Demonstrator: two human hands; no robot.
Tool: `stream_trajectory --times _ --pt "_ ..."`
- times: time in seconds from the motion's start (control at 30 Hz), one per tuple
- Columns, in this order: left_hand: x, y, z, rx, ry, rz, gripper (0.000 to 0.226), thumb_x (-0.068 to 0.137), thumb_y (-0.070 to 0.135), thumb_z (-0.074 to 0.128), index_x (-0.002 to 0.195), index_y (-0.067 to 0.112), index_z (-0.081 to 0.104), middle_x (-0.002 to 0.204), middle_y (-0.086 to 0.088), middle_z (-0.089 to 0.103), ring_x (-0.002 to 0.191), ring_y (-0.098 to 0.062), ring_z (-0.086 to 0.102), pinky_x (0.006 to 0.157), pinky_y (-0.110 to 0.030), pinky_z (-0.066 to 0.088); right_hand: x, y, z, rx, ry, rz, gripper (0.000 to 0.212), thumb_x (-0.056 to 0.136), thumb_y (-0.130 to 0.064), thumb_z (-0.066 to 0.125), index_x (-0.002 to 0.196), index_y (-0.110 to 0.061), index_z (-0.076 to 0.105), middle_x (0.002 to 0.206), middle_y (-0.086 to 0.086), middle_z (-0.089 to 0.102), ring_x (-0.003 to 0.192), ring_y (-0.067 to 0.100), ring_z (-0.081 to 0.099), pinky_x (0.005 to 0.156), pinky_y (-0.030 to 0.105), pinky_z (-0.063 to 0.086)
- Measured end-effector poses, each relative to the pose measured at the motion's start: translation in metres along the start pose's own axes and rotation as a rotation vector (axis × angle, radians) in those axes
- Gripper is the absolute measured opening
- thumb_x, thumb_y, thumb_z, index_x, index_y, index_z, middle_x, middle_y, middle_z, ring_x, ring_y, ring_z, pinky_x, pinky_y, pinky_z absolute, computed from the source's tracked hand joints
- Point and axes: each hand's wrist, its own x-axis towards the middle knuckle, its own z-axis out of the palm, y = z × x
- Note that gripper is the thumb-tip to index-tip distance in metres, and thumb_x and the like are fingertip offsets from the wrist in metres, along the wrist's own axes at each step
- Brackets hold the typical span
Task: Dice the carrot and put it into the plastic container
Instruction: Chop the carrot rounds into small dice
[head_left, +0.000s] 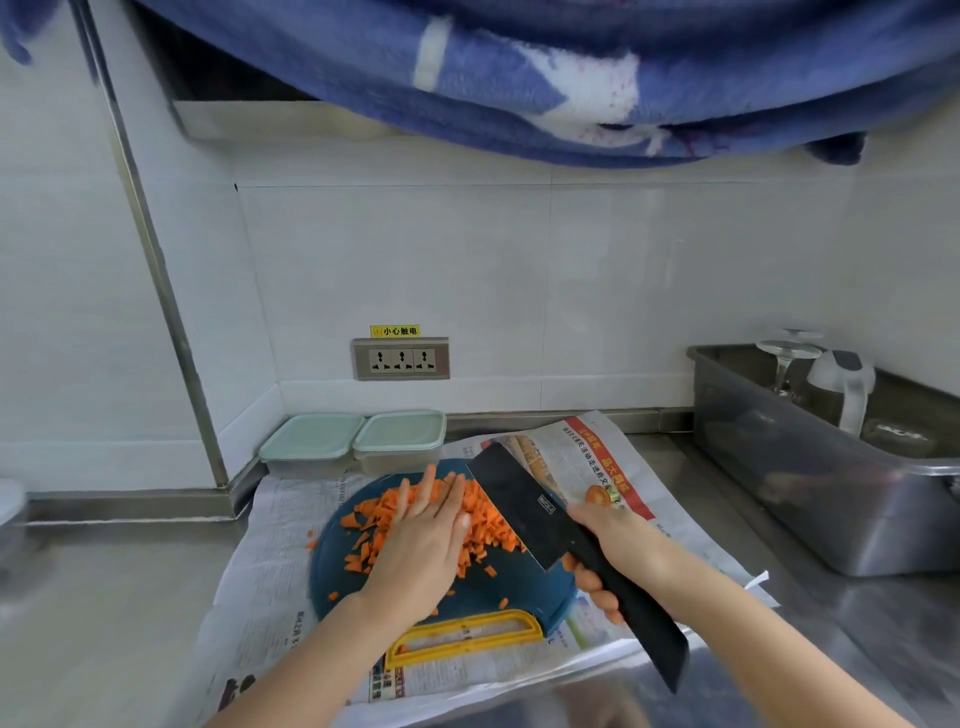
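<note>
Diced carrot (485, 527) lies heaped in small orange bits under my flat left hand (423, 540) on the board (519, 590), two closed, pale-green-lidded plastic containers (311, 444) (400, 436) side by side just behind.

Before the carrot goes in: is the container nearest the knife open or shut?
Shut: a pale green lid covers the container.

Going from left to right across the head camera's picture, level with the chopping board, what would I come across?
left hand flat on the diced carrot → cleaver → right hand → grey tub
</note>
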Motion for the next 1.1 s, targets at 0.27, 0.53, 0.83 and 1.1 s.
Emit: stream_trajectory --times 0.27,0.53,0.83,1.1 --pt "0.024 0.006 -0.029 -0.117 -0.024 -0.116 0.107 0.086 -0.010 0.048 0.133 0.032 -0.039 0.151 -0.004 -0.032 0.142 -0.023 -0.023 0.120 -0.043 0.001 0.002 0.012 -0.011 -1.105 0.389 -0.434 0.027 0.099 -0.046 0.041 0.095 -0.023 0.053 0.091 -0.005 0.050 0.069 0.010 0.053 0.055 0.016 0.039" --pt "-0.002 0.065 -0.024 -0.132 -0.274 0.350 0.102 0.087 0.006 0.053 0.145 0.031 -0.026 0.149 0.019 -0.032 0.136 0.004 -0.030 0.109 -0.016 -0.021 0.006 0.014 -0.008 -1.455 0.530 -0.571 0.034 0.097 -0.040 0.049 0.121 -0.015 0.052 0.119 0.002 0.055 0.103 0.020 0.059 0.078 0.031 0.050" --pt "-0.003 0.043 -0.004 -0.036 -0.233 0.302 0.085 0.089 0.008 0.049 0.150 0.028 -0.007 0.149 0.020 -0.015 0.137 0.004 -0.020 0.108 -0.009 -0.016 0.002 0.020 -0.010 -1.439 0.584 -0.664 0.021 0.097 -0.029 0.049 0.112 -0.015 0.055 0.110 0.004 0.055 0.097 0.024 0.059 0.077 0.035 0.053" --pt "0.007 0.003 -0.001 0.141 -0.231 0.081 0.082 0.096 0.041 0.046 0.149 0.021 -0.013 0.151 0.009 -0.023 0.142 -0.011 -0.021 0.110 -0.024 -0.020 -0.002 0.021 -0.041 -1.338 0.619 -0.793 0.027 0.097 -0.037 0.049 0.117 -0.019 0.054 0.109 -0.002 0.059 0.094 0.014 0.059 0.068 0.023 0.046"
